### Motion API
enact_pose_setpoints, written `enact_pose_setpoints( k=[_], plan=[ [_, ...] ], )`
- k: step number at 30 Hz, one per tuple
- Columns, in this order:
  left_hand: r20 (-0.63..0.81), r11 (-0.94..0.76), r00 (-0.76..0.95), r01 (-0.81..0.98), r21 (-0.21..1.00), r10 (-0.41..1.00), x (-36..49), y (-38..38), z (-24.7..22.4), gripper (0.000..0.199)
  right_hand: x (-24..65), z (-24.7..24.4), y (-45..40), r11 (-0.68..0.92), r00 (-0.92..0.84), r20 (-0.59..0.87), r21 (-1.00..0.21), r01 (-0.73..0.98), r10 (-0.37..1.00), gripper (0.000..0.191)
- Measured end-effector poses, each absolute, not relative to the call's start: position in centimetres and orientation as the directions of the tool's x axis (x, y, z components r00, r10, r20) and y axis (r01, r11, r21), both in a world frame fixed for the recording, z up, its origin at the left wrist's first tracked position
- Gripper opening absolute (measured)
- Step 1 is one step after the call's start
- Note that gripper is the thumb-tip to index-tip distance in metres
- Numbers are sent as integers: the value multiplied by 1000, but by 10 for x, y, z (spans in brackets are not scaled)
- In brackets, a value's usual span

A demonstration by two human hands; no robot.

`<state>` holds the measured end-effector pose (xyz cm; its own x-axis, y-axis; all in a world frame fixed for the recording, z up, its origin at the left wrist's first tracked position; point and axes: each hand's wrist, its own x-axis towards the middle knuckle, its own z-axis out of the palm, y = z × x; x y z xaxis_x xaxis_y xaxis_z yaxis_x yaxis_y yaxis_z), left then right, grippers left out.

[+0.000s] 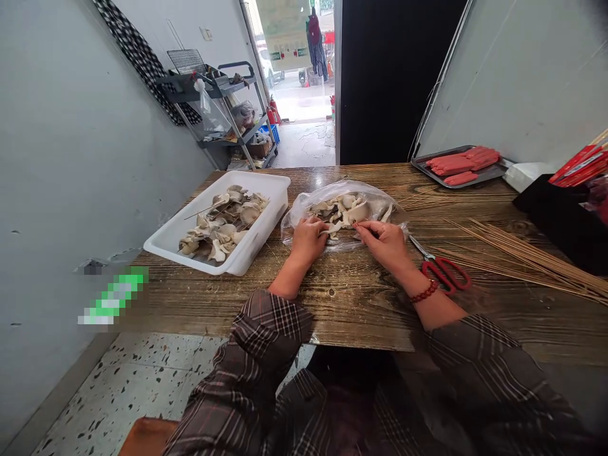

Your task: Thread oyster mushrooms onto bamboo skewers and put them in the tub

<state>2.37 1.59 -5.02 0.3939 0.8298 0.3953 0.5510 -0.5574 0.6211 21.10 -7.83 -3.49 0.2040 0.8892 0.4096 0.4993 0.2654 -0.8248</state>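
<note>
Both hands work over a clear plastic bag (297, 212) of grey-white oyster mushrooms on the wooden table. My left hand (308, 240) is closed, with a pale oyster mushroom (336, 228) between its thumb and fingers. My right hand (387, 246), wearing a red bead bracelet, is pinched at the right of that mushroom; what lies between its fingertips is too small to make out. Left of the bag stands a white plastic tub (259, 237) with more oyster mushrooms, some on thin skewers. Red-handled scissors (446, 273) lie beside my right wrist.
Bamboo skewers (527, 253) spread across the table's right side. Behind them are a dark tray (420, 166) with pink sausages (458, 163) and a black box (565, 221) of red-wrapped sticks. A grey cart (237, 85) stands beyond the table by the doorway.
</note>
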Motion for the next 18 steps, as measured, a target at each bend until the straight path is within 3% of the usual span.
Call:
enact_pose_setpoints(
  k=[3,6,10,13,18],
  plan=[
    [428,-543,335,537,645,839,24,17,-49,9,211,-35,-78,271,182,407,-821,502,895,33],
    [402,-450,204,453,769,893,23,17,-44,7,211,-36,-78,267,168,382,-842,469,909,34],
    [170,-177,100,76,981,980,24,11,-36,11,208,-36,-78,284,120,380,-835,470,917,35],
    [2,42,211,-201,979,977,25,5,-30,24,206,-36,-79,297,71,380,-813,501,922,34],
    [-2,105,306,-321,941,952,26,0,-23,37,207,-39,-79,290,52,374,-793,536,926,33]
  ],
)
